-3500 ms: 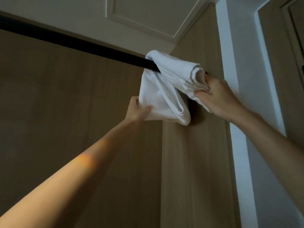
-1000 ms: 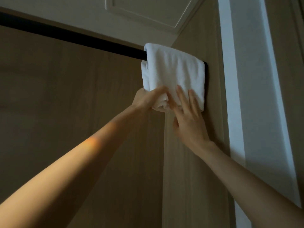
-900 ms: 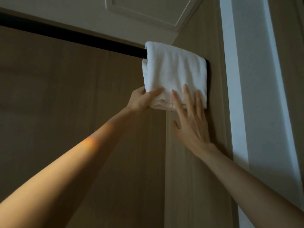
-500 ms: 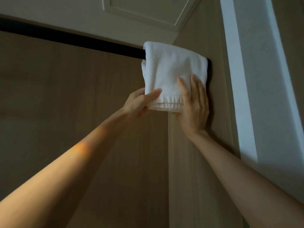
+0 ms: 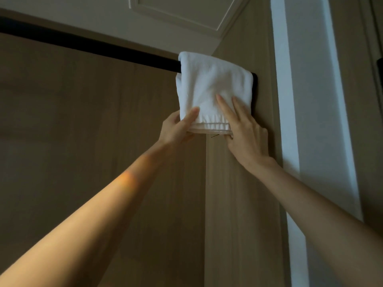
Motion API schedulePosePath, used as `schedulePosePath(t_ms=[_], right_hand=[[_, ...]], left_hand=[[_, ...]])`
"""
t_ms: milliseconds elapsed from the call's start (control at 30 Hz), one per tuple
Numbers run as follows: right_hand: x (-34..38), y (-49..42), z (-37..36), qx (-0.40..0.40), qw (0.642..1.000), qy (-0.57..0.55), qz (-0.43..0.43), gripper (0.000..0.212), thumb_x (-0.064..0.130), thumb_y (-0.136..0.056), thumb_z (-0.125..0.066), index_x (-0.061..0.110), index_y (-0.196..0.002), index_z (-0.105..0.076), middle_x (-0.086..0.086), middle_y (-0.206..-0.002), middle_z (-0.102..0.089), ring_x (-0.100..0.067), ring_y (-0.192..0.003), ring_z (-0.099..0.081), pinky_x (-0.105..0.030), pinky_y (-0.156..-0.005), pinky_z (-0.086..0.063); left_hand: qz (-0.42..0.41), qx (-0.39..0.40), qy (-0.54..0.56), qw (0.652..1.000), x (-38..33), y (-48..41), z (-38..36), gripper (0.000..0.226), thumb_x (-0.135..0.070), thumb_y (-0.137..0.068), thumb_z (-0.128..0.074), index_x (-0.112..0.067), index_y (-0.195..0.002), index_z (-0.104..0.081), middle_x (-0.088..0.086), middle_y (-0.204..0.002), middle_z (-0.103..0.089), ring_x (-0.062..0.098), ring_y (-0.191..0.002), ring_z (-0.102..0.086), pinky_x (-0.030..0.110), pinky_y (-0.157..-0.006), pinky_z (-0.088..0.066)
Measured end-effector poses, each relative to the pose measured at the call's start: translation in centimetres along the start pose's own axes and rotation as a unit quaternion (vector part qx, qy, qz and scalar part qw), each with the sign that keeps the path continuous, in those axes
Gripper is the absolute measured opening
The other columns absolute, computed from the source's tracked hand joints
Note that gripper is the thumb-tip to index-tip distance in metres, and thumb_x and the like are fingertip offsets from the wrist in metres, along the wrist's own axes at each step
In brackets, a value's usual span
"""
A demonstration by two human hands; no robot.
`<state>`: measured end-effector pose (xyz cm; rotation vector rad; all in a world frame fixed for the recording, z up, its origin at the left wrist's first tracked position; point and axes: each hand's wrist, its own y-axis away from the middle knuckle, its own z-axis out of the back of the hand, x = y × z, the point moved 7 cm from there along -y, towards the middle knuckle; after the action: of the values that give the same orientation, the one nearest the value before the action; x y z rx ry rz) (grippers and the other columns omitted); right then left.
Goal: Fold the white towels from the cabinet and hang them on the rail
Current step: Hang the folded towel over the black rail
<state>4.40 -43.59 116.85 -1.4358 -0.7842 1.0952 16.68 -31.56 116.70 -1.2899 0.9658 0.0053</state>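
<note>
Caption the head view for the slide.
Left hand pinches a folded white towel draped over the black rail; right hand presses its front.

A home wardrobe nook; wood-grain panels [image 5: 83, 125], black rail [image 5: 103, 48], moulded ceiling [image 5: 178, 15].
</note>
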Motion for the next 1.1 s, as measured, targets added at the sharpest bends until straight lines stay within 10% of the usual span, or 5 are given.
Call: schedulePosePath(t_ms=[100,233,600,1100], right_hand=[[0.0,1.2,0.5,0.057,0.997,-0.045,0.003,0.102,0.016,-0.083,-0.072,0.039,-0.154,-0.002,-0.006,-0.162,-0.01,-0.029,-0.148,-0.015,-0.049,-0.111,-0.036],[0.7,1.7,3.4,0.09,0.995,-0.044,0.004,0.095,0.023,-0.086,-0.069,0.033,-0.155,-0.003,-0.005,-0.163,-0.005,-0.027,-0.149,-0.005,-0.051,-0.12,-0.01],[5.8,3.6,13.0,0.147,0.983,-0.102,-0.037,0.073,0.027,-0.094,-0.059,0.032,-0.154,-0.017,0.006,-0.16,-0.018,-0.014,-0.147,-0.012,-0.044,-0.12,-0.019],[13.0,15.7,20.4,0.245,0.96,-0.138,-0.017,0.06,0.031,-0.092,-0.06,0.027,-0.148,-0.038,0.005,-0.149,-0.044,-0.015,-0.137,-0.038,-0.035,-0.114,-0.028]], left_hand=[[0.021,0.019,-0.049,0.998,-0.7,0.7,0.3,0.051,-0.052,-0.08,-0.068,-0.012,-0.111,-0.063,-0.007,-0.085,-0.063,0.004,-0.066,-0.06,0.023,-0.063,-0.047],[0.031,0.003,-0.108,0.994,-2.4,2.1,1.3,0.095,-0.069,-0.057,-0.069,-0.016,-0.133,-0.051,0.007,-0.13,-0.059,0.022,-0.114,-0.06,0.042,-0.098,-0.047],[-0.051,0.019,-0.194,0.979,-8.0,8.6,2.5,0.066,-0.049,-0.085,-0.063,-0.027,-0.143,-0.04,0.004,-0.139,-0.05,0.021,-0.127,-0.048,0.031,-0.099,-0.042],[-0.126,0.072,-0.48,0.866,-10.3,27.3,6.3,0.052,-0.049,-0.094,-0.049,-0.031,-0.142,-0.041,-0.009,-0.142,-0.045,0.012,-0.128,-0.045,0.034,-0.103,-0.041]])
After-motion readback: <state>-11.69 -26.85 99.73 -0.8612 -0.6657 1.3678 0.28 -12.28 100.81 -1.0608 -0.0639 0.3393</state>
